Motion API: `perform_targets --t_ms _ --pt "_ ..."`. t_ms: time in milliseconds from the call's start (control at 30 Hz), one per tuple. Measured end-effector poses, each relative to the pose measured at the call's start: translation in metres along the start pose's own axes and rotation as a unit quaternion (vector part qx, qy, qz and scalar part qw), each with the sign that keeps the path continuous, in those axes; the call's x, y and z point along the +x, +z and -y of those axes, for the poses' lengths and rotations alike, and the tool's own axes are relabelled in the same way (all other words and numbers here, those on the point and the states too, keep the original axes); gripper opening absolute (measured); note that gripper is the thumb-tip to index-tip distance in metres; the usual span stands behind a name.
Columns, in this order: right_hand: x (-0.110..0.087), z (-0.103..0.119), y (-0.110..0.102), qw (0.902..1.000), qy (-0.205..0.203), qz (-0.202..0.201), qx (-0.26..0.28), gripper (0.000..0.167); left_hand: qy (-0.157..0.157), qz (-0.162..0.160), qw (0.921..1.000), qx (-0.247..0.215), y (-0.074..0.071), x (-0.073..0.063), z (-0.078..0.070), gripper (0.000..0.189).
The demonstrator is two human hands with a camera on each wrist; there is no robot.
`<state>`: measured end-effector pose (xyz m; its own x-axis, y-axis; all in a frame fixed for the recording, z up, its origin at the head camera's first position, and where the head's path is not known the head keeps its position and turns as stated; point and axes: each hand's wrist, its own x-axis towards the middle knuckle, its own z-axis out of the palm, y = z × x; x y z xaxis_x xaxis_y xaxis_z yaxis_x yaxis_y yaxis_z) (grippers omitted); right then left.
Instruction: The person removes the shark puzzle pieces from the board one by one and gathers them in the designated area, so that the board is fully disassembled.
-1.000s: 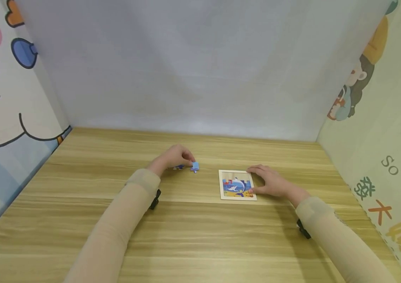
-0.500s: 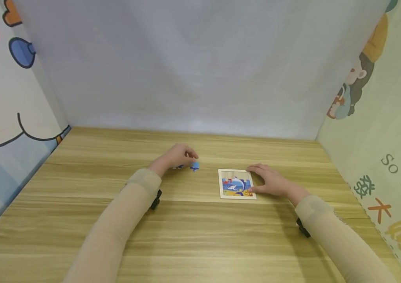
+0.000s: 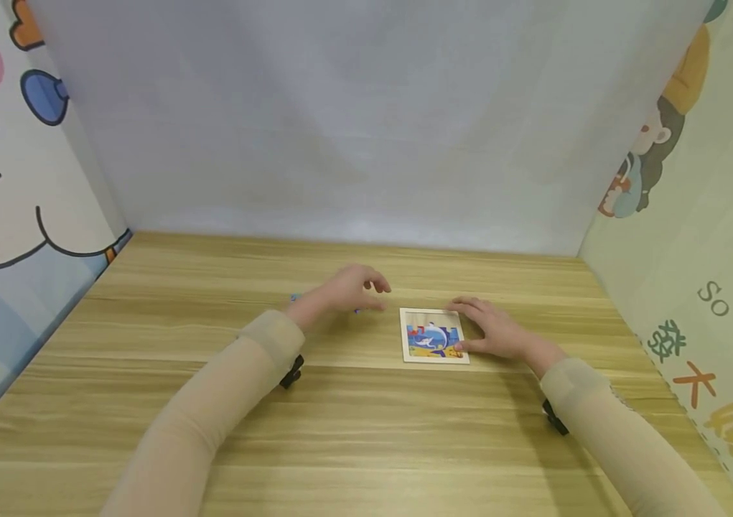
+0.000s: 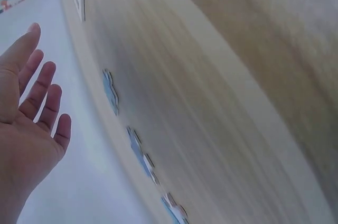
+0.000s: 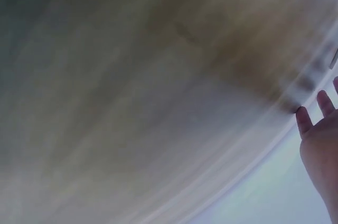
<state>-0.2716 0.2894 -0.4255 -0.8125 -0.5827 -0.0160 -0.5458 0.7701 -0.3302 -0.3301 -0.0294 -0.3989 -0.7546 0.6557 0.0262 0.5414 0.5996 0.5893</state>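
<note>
My left hand (image 3: 356, 289) hovers above the table with its fingers apart, holding nothing; in the left wrist view the palm (image 4: 24, 145) shows bare. Below it lie loose jigsaw pieces, mostly hidden in the head view except a bit of blue piece (image 3: 357, 311) and another blue piece (image 3: 294, 296). The left wrist view shows three in a row, the nearest to the frame being a light blue piece (image 4: 110, 92). To the right is a jigsaw tray (image 3: 403, 337) with a pale frame and a part-filled dolphin picture. My right hand (image 3: 492, 332) rests on its right side, thumb and fingers spread along that edge.
The wooden table (image 3: 366, 438) stretches out around both hands. A pale curtain (image 3: 353, 143) hangs behind its far edge. Printed cloth walls stand at the left (image 3: 17, 158) and right (image 3: 683, 287). A black wrist camera (image 3: 291, 372) sits under the left cuff.
My left hand has left the blue jigsaw piece on the table and moved right toward the tray, its fingers spreading. My right hand has stayed at the tray's right edge.
</note>
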Motion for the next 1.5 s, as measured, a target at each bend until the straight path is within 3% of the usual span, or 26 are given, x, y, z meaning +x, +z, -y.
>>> perform_targets --t_ms 200,467,767,1167,1500 --pt "0.001 0.003 0.0 0.9991 -0.042 0.007 -0.004 0.069 0.022 -0.008 0.9984 0.052 0.014 0.003 -0.012 0.036" --pt "0.001 0.009 -0.003 0.9955 -0.082 0.03 0.038 0.053 0.021 0.002 0.9961 0.085 0.034 -0.002 -0.03 0.041" --pt "0.003 0.009 -0.005 0.9946 -0.084 0.041 0.044 0.046 0.002 0.028 0.9927 0.117 0.053 -0.004 -0.034 0.051" --pt "0.003 0.013 -0.005 0.9949 -0.069 0.054 0.05 0.041 -0.014 0.039 0.9925 0.115 0.054 -0.004 -0.038 0.045" --pt "0.009 0.016 0.002 0.997 -0.03 0.017 0.069 0.034 -0.034 0.026 0.9943 0.098 0.059 0.004 -0.035 0.033"
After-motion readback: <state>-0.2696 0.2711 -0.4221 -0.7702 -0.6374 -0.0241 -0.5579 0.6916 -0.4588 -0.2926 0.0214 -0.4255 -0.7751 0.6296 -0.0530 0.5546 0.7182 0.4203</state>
